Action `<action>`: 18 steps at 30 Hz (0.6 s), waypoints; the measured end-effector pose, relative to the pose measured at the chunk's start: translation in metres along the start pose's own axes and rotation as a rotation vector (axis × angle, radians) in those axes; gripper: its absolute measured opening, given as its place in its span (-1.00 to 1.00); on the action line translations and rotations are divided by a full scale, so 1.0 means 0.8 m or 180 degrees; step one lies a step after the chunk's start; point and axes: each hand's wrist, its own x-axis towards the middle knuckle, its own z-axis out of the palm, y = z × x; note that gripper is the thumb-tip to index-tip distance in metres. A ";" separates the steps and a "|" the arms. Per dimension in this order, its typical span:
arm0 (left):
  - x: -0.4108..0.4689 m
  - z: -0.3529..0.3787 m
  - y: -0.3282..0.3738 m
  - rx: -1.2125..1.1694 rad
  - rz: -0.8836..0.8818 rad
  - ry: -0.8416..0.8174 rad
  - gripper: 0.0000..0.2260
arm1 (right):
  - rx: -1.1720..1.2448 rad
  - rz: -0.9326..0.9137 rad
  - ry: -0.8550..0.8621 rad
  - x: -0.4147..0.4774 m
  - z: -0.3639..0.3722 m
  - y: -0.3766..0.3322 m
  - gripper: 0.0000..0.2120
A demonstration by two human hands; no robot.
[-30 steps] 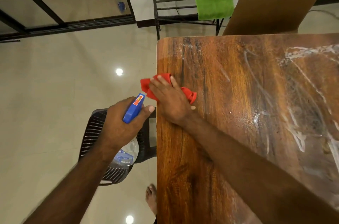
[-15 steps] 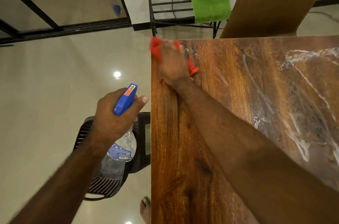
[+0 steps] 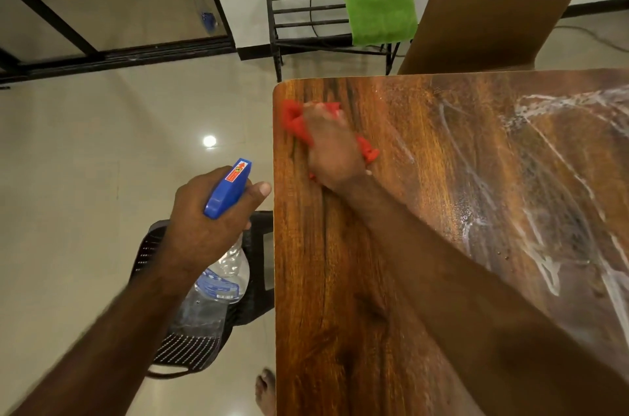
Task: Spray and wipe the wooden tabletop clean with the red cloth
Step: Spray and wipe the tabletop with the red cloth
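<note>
View: head camera.
Right hand [image 3: 335,146]: palm down on the red cloth [image 3: 295,124], fingers laid forward and pressing it flat, not curled round it; outline blurred.
Red cloth: bunched under that hand on the wooden tabletop [image 3: 340,279], near its far left corner.
Left hand [image 3: 204,221]: clasped round the spray bottle [image 3: 227,190], off the table's left edge, above a black chair [image 3: 183,347].
Tabletop, right part: white wet streaks [image 3: 544,245].

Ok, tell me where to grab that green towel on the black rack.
Probably pinch the green towel along its top fold, coming from above: it hangs draped over the black rack, so lifting straight up should free it.
</note>
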 end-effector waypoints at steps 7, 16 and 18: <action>-0.002 -0.008 -0.013 -0.0076 -0.0054 0.0019 -0.78 | -0.0265 0.1115 0.0592 0.077 -0.033 0.097 -0.44; -0.004 -0.019 -0.026 -0.0013 -0.0171 0.0158 -0.80 | -0.0333 0.0394 -0.0057 0.148 0.006 -0.009 -0.52; -0.005 -0.021 -0.026 -0.0026 -0.0145 0.0193 -0.79 | -0.0248 0.0055 -0.0095 0.151 0.015 -0.025 -0.49</action>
